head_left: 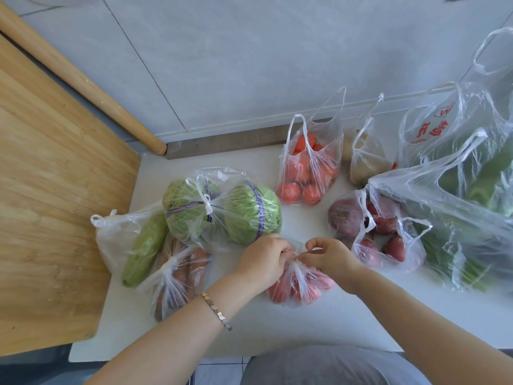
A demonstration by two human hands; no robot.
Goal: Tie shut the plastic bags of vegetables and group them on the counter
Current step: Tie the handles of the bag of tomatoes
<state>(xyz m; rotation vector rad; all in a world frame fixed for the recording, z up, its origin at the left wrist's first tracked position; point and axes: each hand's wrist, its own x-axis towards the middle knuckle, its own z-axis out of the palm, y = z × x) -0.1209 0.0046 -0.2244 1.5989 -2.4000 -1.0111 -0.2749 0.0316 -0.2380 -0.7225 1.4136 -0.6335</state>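
Clear bag of red tomatoes (pixel 298 287), near the table (pixel 319 323) front edge, has its handles gathered tight between left hand (pixel 263 258) and right hand (pixel 330 252), both pinched on them, with tied cabbage bag (pixel 222 211) behind-left.

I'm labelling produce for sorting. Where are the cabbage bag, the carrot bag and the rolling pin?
cabbage bag (pixel 206 205): head view, on its knot.
carrot bag (pixel 177 273): head view, on its middle.
rolling pin (pixel 83 81): head view, mid-shaft.
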